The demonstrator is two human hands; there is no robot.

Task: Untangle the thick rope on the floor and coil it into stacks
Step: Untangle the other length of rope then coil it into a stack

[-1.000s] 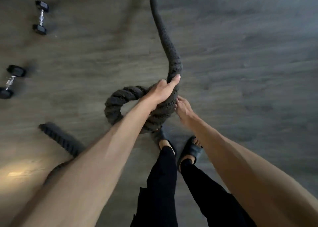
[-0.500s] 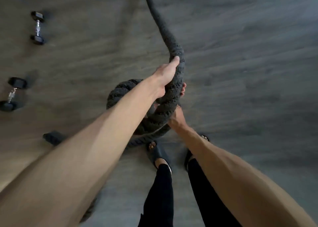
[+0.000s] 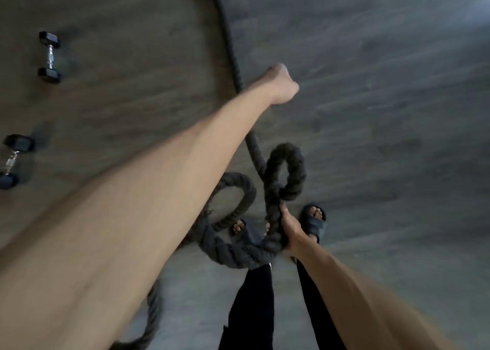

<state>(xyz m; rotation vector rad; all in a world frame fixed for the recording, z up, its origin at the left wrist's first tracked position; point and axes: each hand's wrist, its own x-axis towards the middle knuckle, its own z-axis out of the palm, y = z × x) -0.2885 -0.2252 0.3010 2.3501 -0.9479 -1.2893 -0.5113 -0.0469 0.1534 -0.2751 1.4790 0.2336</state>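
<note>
Rope (image 3: pixel 233 253): thick, dark, braided, on the floor (image 3: pixel 384 111). One run comes down from top centre of frame, passes behind the left wrist and feeds a tangle at lower centre. The tangle has a narrow loop right of centre, a wider loop to its left and a fat bend lying across in front of the feet. Another stretch trails off to bottom left under the left forearm.

Right hand (image 3: pixel 289 230): fingers wrapped round two strands bunched together just below the narrow loop.

Left hand (image 3: pixel 282 83): stretched out to upper centre, fingers curled into a fist, blurred. The rope crosses at the wrist; can't tell if the hand has hold of it.

Sandals (image 3: pixel 314 222) sit just beside the tangle, one partly hidden by the bend. Two dumbbells (image 3: pixel 49 57) at left edge, well apart from the rope.
</note>
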